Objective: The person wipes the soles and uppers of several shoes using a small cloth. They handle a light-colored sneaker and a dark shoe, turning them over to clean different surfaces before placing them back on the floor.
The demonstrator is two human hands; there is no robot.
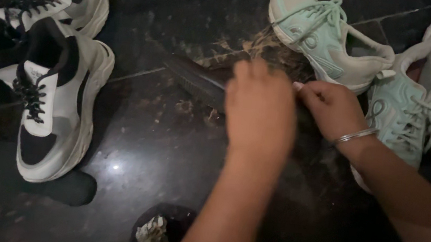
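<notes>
My left hand (pixel 260 110) and right hand (pixel 334 109) closed on dark shoe (pixel 198 82), sole up on floor (pixel 159 152), beside mint sneaker (pixel 320 36). Best practice: keep firm grip, steady shoe. Bracelet (pixel 355 135) on right wrist.

Floor (pixel 159 152): dark stone tiles, polished, glossy, light glint reflected; dusty smears and pale debris seen near dark ribbed sole (pixel 193 81), which looks like matt rubber. Black-and-white sneakers (pixel 56 115): smooth synthetic panels, slight sheen, black cloth laces. Mint sneaker (pixel 320 38): knit mesh cloth upper, matt, woven laces, off-white rubber-like sole, soiled. Second mint sneaker (pixel 400 114): same mesh. Bangle (pixel 355 135) on right wrist: thin metal, shiny. Crumpled paper scrap (pixel 153 232): matt, wrinkled.
</notes>
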